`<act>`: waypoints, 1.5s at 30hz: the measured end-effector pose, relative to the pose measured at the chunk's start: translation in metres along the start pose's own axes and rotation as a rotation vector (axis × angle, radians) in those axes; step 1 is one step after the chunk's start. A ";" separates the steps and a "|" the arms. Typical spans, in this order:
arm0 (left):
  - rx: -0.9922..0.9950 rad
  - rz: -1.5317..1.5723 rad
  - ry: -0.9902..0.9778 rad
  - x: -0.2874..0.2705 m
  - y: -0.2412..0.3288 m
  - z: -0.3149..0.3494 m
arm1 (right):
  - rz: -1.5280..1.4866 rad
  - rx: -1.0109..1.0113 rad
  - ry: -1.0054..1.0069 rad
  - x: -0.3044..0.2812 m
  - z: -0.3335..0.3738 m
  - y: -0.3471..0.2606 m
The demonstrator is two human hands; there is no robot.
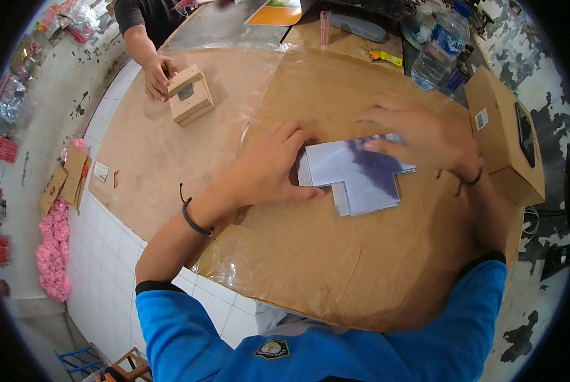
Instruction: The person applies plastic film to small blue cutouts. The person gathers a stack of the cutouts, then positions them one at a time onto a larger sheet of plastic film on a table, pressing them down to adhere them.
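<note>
A flat T-shaped piece of folded white paper (326, 162) lies on the brown-covered table. A dark purplish patch runs across its middle and right; I cannot tell whether it is print or shadow. At its left end rests my left hand (266, 165), thumb and fingers apart, the tips touching the paper's edges. My right hand (425, 134) is over the paper's upper right part. Motion smears its fingers, so their grip does not show.
Across the table, another person's hand (156, 76) touches a small wooden box (194, 102). A cardboard box (504, 134) stands at the right edge, with a water bottle (439, 54) behind it. A pink tube (325, 28) and a yellow packet (387, 57) lie at the far side.
</note>
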State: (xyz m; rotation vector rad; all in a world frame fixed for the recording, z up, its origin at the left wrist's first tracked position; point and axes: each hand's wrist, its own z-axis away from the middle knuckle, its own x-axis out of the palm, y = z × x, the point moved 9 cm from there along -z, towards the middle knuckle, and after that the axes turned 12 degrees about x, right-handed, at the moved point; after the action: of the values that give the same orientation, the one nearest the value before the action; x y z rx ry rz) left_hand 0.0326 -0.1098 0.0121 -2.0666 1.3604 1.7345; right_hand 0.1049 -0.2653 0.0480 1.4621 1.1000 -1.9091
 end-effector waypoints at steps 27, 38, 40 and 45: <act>0.041 -0.120 0.014 -0.015 -0.005 0.000 | -0.013 0.055 0.464 0.027 -0.014 -0.053; 0.045 -0.138 -0.107 -0.016 -0.020 0.004 | -0.189 0.188 0.273 0.032 0.052 0.041; 0.090 0.006 -0.155 -0.024 -0.026 0.011 | -0.255 0.163 0.250 0.033 0.043 0.042; -0.001 0.191 -0.215 -0.023 -0.034 0.009 | -0.236 0.165 0.238 0.029 0.039 0.038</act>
State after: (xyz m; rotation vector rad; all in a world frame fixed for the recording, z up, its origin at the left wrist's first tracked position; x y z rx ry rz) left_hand 0.0509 -0.0719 0.0140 -1.7382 1.5290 1.9644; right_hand 0.1037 -0.3165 0.0129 1.7545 1.2979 -2.0671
